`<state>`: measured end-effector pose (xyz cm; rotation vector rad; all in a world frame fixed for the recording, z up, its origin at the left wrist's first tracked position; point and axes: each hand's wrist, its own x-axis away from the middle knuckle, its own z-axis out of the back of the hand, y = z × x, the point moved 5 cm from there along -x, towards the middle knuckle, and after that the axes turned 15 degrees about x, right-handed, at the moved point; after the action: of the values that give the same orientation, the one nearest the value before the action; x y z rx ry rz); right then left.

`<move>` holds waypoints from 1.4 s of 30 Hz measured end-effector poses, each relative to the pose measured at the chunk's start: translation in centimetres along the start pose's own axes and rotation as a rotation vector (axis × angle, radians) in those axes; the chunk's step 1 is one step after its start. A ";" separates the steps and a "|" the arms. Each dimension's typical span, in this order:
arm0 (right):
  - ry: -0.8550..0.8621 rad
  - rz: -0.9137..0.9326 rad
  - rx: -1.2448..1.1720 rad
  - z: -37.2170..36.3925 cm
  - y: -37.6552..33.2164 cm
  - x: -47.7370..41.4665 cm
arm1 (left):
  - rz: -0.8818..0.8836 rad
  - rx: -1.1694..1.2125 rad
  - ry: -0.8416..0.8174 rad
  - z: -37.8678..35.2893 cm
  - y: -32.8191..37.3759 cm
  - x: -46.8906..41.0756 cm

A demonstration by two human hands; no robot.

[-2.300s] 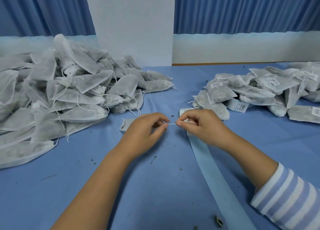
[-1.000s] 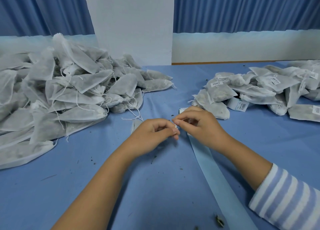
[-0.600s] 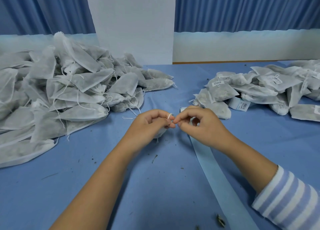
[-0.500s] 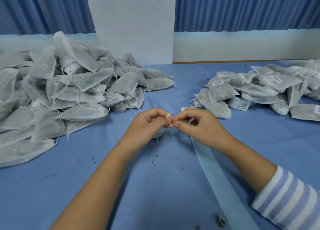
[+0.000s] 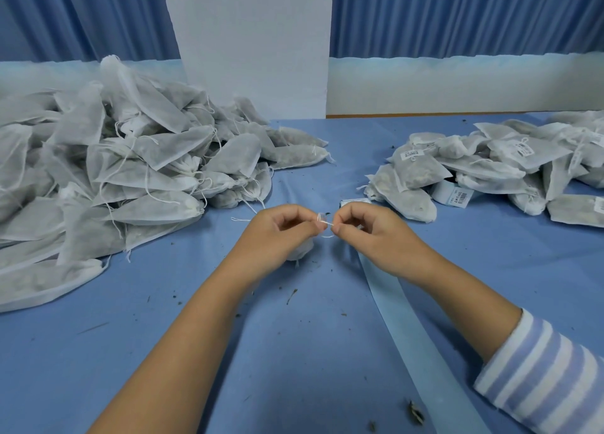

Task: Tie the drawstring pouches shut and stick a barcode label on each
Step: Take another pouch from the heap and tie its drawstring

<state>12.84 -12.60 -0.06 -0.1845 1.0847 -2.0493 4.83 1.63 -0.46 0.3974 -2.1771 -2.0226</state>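
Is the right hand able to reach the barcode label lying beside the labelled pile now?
Probably not at once: the right hand is pinching the drawstring. Otherwise bare blue cloth lies between it and the barcode label.

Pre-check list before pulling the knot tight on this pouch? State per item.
1. Drawstring pinched by both hands, left hand and right hand: ok.
2. Loop formed between the fingertips: ok, a small loop shows.
3. Pouch neck gathered shut: cannot tell, hidden under the left hand.
4. Label strip within reach beside the right hand: ok.
5. Labelled pile on the right apart from unlabelled pile on the left: ok.
6. Blue table cover clean: not ok, loose crumbs.
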 end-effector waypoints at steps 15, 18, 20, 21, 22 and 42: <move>0.027 -0.001 -0.163 0.0 0.1 0.2 | -0.032 -0.166 0.037 0.4 -0.2 -0.2; 0.041 0.042 -0.005 -0.2 0.0 0.3 | -0.045 -0.207 0.010 0.2 -0.2 -0.3; 0.060 0.070 0.099 -0.4 -0.1 0.3 | -0.053 -0.242 -0.012 0.2 -0.2 -0.2; 0.061 0.083 0.139 -0.4 -0.1 0.3 | -0.055 -0.258 -0.021 0.2 -0.2 -0.2; 0.060 0.090 0.168 -0.4 -0.1 0.3 | -0.056 -0.269 -0.028 0.3 -0.2 -0.2; 0.005 -0.012 -0.145 -0.1 0.2 -0.1 | 0.041 -0.117 -0.130 0.2 -0.5 -0.5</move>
<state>12.96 -12.58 -0.21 -0.2593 1.2381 -1.9829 5.28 1.95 -0.91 0.2111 -2.1049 -2.1965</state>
